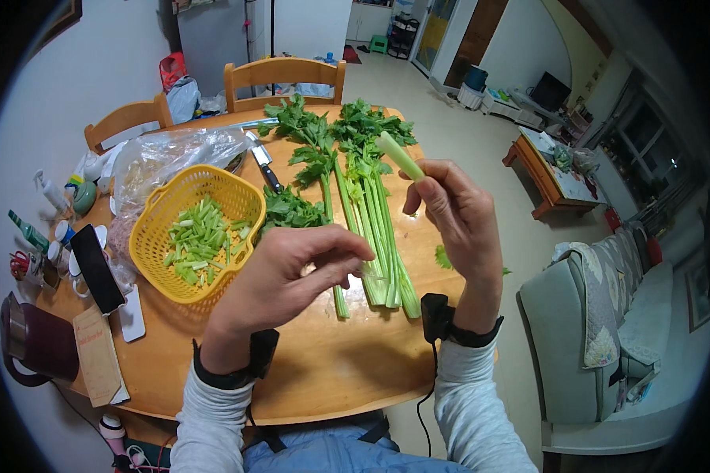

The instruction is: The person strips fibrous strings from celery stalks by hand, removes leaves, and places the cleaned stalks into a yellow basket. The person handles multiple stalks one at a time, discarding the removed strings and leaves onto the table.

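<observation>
Raised over the right side of the table, my right hand (457, 213) pinches a short pale-green piece of celery stalk (401, 156), which points up and to the left. My left hand (296, 272) is closed, thumb against forefinger, above the front of the table; a faint thin wisp shows by its fingertips, too small to name. Beneath both hands lie long leafy celery stalks (383, 260), their leaves (367, 124) toward the far edge. To the left, a yellow plastic basket (252, 201) holds cut celery pieces (201, 236). A knife with a black handle (271, 177) lies behind the basket.
On the wooden table (315, 374), a clear plastic bag (173, 154) sits behind the basket. A black phone-like slab (95, 268), a brown notebook (96, 355) and a dark kettle (43, 339) crowd the left edge. Two chairs (288, 77) stand beyond; a sofa (560, 347) is right.
</observation>
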### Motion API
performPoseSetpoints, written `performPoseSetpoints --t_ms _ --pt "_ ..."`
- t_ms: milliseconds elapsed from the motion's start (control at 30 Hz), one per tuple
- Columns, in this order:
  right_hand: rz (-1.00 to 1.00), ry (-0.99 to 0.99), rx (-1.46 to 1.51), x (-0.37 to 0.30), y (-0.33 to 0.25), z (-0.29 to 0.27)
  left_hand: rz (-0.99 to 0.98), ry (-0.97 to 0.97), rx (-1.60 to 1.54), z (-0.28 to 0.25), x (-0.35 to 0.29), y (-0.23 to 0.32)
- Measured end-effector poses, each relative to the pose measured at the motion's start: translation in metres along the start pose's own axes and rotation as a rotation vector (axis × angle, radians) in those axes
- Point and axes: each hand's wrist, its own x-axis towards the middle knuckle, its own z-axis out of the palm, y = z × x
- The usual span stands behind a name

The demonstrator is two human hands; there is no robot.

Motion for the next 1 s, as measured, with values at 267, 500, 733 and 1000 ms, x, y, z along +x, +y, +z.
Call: performPoseSetpoints --t_ms 267,500,733,1000 --pt "0.24 -0.153 -0.018 -0.045 -0.033 -0.004 -0.064 0.071 -0.356 0.021 0.006 -0.012" --pt "0.275 -0.068 -0.179 -0.091 -0.027 -0.037 -0.137 -0.064 -0.355 0.053 0.011 -0.014" --pt "0.598 0.13 -0.829 -0.2 0.029 -0.155 0.016 -0.028 -0.163 0.038 0.007 -0.022" --pt "0.815 0.083 -0.852 -0.269 0.101 -0.166 -0.01 -0.043 -0.093 0.032 0.009 -0.023"
